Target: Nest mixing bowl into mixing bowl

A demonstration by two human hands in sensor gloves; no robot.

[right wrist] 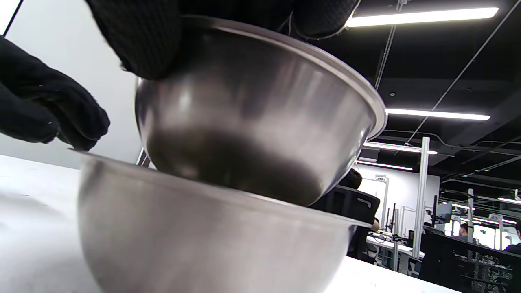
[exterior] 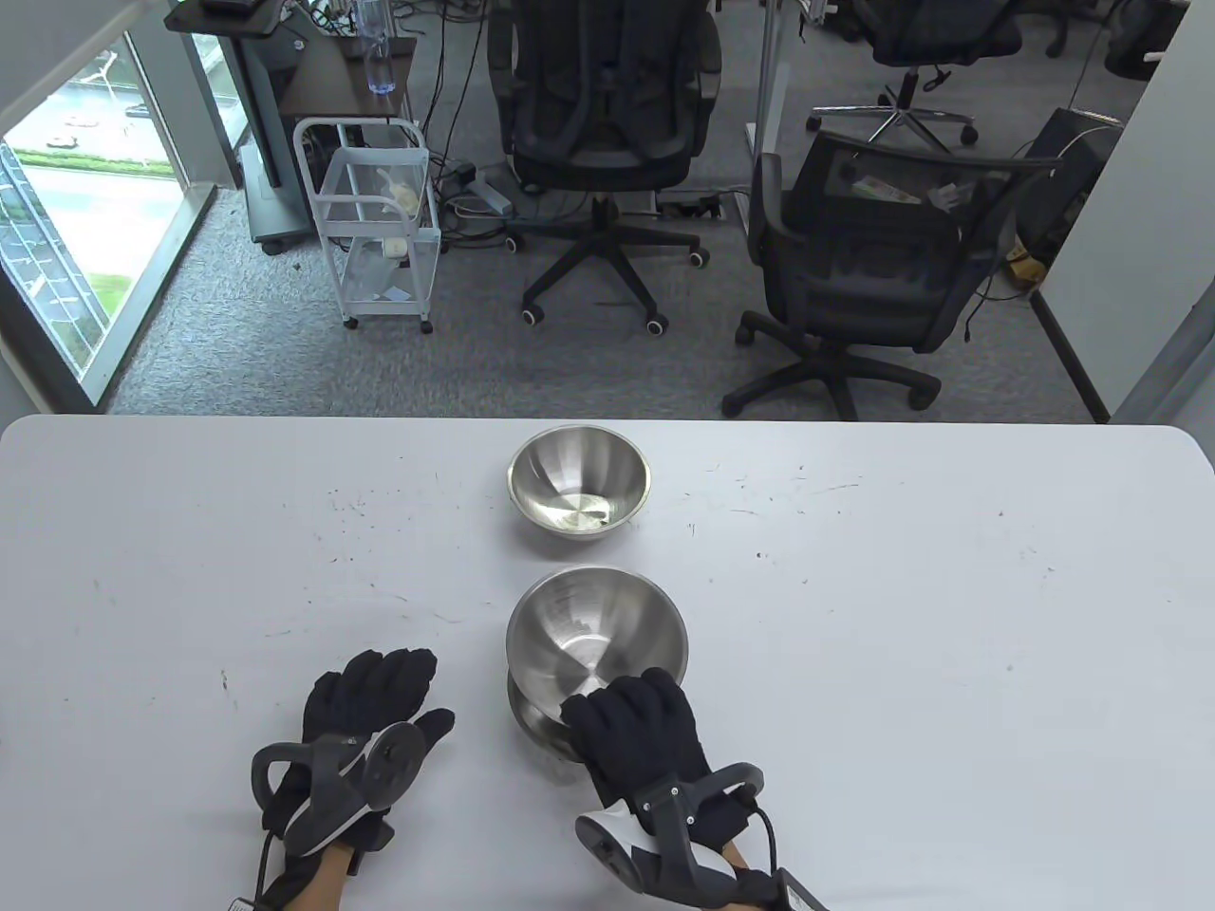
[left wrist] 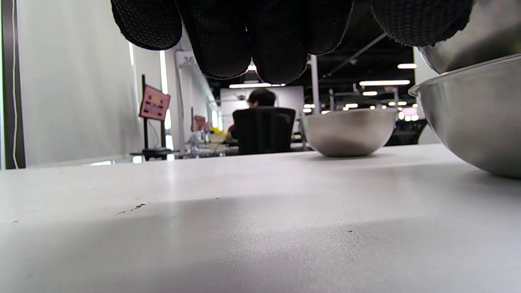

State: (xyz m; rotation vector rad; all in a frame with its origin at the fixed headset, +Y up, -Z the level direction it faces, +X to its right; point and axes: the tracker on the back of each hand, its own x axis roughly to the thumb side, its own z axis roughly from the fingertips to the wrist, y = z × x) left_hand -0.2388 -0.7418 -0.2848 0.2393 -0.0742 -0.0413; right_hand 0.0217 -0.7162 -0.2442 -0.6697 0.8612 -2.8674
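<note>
My right hand (exterior: 631, 726) grips the near rim of a steel mixing bowl (exterior: 593, 634) and holds it tilted, its bottom just inside a second steel bowl (exterior: 536, 729) that stands on the table below it. The right wrist view shows the held bowl (right wrist: 252, 118) above the lower bowl (right wrist: 203, 240), with my fingers (right wrist: 134, 36) over its rim. A third steel bowl (exterior: 579, 482) stands farther back at the table's middle; it also shows in the left wrist view (left wrist: 348, 132). My left hand (exterior: 375, 707) rests flat on the table, left of the bowls, holding nothing.
The white table (exterior: 902, 617) stretches wide to both sides of the bowls. Beyond its far edge stand two office chairs (exterior: 854, 275) and a white cart (exterior: 375, 218) on the floor.
</note>
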